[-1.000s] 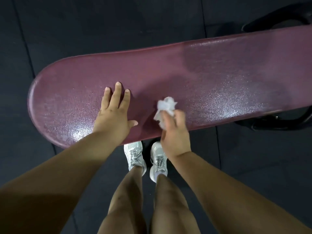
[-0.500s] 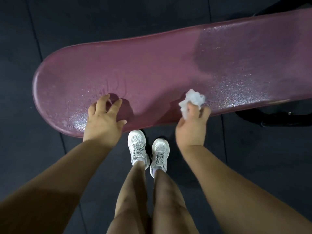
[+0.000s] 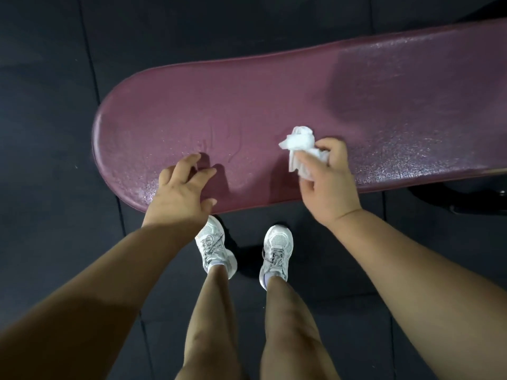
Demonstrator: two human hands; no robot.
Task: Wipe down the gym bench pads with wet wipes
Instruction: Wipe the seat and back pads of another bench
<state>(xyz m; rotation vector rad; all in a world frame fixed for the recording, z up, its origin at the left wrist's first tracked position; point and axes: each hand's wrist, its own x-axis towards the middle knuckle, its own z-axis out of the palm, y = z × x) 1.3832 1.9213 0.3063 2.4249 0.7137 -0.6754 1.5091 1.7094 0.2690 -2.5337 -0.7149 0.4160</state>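
A long maroon bench pad (image 3: 274, 100) with a rounded left end runs across the view and glistens with wet streaks. My right hand (image 3: 329, 182) grips a crumpled white wet wipe (image 3: 300, 149) over the pad's near edge, right of centre. Over the near edge towards the rounded end is my left hand (image 3: 181, 193), fingers spread and slightly bent, holding nothing. I cannot tell if its fingertips touch the pad. A finger-shaped smear shows on the pad just beyond it.
Dark rubber floor tiles (image 3: 55, 78) surround the bench. A black frame foot (image 3: 466, 198) of the bench shows under the pad at the right. My legs and white sneakers (image 3: 214, 248) stand right by the pad's near edge.
My left hand has slid back from lying flat on the pad to its near edge. My right hand with the wipe has moved right along the near edge, and the view has shifted.
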